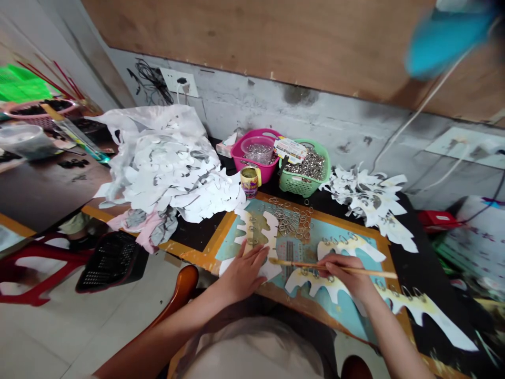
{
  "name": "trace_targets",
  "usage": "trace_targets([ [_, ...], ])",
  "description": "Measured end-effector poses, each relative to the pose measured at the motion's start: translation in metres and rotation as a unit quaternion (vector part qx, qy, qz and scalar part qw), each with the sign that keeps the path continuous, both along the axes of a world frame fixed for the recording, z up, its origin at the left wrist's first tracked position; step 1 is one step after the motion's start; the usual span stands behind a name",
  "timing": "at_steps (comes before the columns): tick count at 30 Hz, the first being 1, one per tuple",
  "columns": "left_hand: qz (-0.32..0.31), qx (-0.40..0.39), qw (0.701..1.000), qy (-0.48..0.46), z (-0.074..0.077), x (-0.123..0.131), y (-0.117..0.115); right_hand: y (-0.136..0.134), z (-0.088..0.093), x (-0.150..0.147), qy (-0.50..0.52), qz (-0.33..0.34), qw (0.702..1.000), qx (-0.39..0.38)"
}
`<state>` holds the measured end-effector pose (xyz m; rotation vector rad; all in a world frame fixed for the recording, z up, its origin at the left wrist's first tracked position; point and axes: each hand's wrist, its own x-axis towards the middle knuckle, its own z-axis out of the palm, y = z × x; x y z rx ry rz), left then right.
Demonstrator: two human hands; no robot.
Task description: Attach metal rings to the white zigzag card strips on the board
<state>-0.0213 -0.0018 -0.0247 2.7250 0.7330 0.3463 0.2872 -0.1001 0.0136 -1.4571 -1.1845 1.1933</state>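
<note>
My left hand [243,272] lies flat with its fingers stretched out, pressing on a white cut-out piece [271,231] with a jagged edge. A brush [376,272] with a long wooden handle is gripped in my right hand [345,272]. Its bristle end points left, close to the fingers of my left hand. Near my right hand lie more white cut-outs [331,289], with metal rings standing along them and yellowish smears. Loose metal rings [290,217] are scattered on the blue work board [341,315]. A stained tin [250,184] stands behind the board.
A pink basket [239,152] and a green basket [298,185] of small metal parts stand against the wall. White cut-outs [169,173] are heaped at left, with a smaller pile [366,195] at right. A black crate [110,263] and red stool [39,279] stand below left.
</note>
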Motion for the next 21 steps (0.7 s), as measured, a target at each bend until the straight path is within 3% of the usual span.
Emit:
trace_targets([
  [5,0.001,0.091,0.995,-0.050,-0.011,-0.001,-0.016,0.008,0.005,-0.001,-0.009,-0.009,1.000,0.004],
  [9,-0.039,0.156,0.980,-0.115,-0.023,-0.006,-0.034,0.006,0.004,0.000,-0.007,0.016,1.000,-0.001],
  [12,-0.038,0.129,0.984,-0.118,-0.023,-0.008,-0.039,0.004,0.004,0.003,0.002,0.035,0.999,-0.013],
  [16,-0.034,0.094,0.988,-0.119,-0.017,-0.007,-0.037,0.004,0.004,0.000,0.001,-0.011,1.000,-0.002],
  [21,-0.023,0.078,0.992,-0.094,-0.016,-0.007,-0.036,0.006,0.007,0.003,-0.011,0.039,0.999,-0.014],
])
